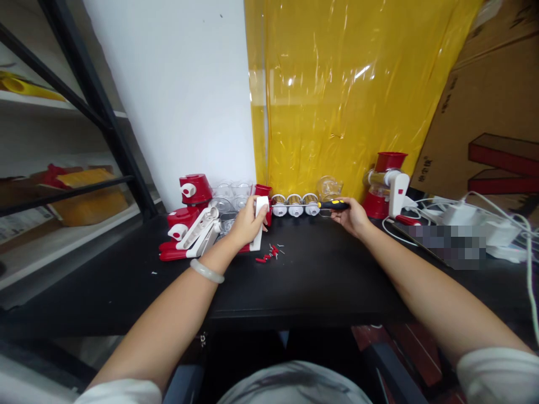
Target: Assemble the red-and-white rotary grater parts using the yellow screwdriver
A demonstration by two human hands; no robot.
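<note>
My left hand [248,220] is closed around a red-and-white rotary grater part [261,205], its white crank arm slanting down below the fingers. A screwdriver [336,205] with a black and yellow handle lies level in my right hand [352,216], whose fingers wrap its handle. The long thin shaft points left at the white part; whether the tip touches it I cannot tell. Behind the shaft stand several metal grater drums [295,205] with white rims. Small red pieces and screws [273,252] are scattered on the black table [303,286] below my left hand.
Red grater bodies [196,189] and white crank handles [197,235] are piled at the left, with clear plastic cups [231,193] behind. An assembled grater [385,185] stands at the right. Beyond it are white cables and chargers [463,216], a dark flat device [429,238] and a cardboard box [484,112].
</note>
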